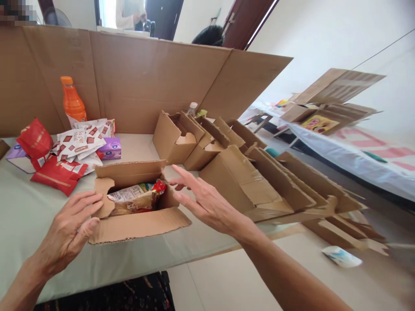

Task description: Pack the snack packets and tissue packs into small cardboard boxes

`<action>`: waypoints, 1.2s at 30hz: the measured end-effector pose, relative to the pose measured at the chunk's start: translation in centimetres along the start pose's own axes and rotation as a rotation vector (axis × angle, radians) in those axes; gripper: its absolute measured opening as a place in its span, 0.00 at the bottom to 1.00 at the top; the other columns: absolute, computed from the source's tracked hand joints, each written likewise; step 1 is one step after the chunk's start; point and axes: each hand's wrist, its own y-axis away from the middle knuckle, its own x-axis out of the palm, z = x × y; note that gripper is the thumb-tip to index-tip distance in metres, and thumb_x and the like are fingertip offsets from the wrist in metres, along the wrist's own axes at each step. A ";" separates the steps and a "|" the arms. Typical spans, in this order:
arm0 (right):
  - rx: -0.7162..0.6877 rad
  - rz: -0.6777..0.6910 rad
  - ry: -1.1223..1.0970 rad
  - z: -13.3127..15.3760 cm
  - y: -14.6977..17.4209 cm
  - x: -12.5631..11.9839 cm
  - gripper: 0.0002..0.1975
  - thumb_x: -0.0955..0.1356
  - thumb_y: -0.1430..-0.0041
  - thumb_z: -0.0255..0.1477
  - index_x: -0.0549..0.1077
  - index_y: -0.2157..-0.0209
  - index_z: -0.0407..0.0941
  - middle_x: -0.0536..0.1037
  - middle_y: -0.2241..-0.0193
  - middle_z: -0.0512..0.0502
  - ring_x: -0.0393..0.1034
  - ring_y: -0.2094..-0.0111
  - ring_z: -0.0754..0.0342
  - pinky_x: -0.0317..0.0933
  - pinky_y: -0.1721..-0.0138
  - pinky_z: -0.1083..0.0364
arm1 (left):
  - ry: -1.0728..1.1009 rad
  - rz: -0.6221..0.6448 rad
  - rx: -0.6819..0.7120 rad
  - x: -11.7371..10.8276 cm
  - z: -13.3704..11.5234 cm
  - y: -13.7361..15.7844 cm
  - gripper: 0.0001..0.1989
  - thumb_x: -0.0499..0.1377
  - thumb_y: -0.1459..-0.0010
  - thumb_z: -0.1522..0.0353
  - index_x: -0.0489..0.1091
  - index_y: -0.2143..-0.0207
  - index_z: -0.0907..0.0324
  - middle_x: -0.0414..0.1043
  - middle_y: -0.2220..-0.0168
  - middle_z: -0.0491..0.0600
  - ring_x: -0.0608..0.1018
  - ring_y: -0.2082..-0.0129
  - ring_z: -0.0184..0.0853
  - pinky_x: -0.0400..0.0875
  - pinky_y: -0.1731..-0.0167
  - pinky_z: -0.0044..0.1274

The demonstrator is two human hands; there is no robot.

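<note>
An open cardboard box (pixel 139 226) stands on the table before me, its long flaps spread front and back. Packaged food lies inside: a printed packet (pixel 131 193), a clear bag with brown contents (pixel 142 202) and a shiny red wrapper (pixel 158 187). My left hand (pixel 73 224) rests against the short left flap (pixel 104 196), fingers stretched and thumb apart. At the box's right end hovers my right hand (pixel 207 201), fingers spread and holding nothing. Whether its fingertips touch the right flap, I cannot tell.
Red packets (pixel 60 175), white snack sachets (pixel 79 142), a purple box (pixel 110 148) and an orange drink bottle (pixel 74 103) are at the back left. Several open cardboard boxes (pixel 240 185) line the right. A tall cardboard panel (pixel 145 82) closes the back. A person (pixel 129 15) stands beyond.
</note>
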 end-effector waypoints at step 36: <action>-0.434 0.072 -0.045 -4.1 -0.4 5.1 0.34 0.60 0.31 0.47 0.56 0.30 0.47 0.63 0.33 0.35 0.52 0.30 0.41 0.54 0.36 0.38 | -0.176 -0.096 -0.084 4.5 -1.1 -1.3 0.18 0.54 0.34 0.71 0.66 0.42 0.55 0.70 0.40 0.55 0.64 0.33 0.46 0.64 0.38 0.41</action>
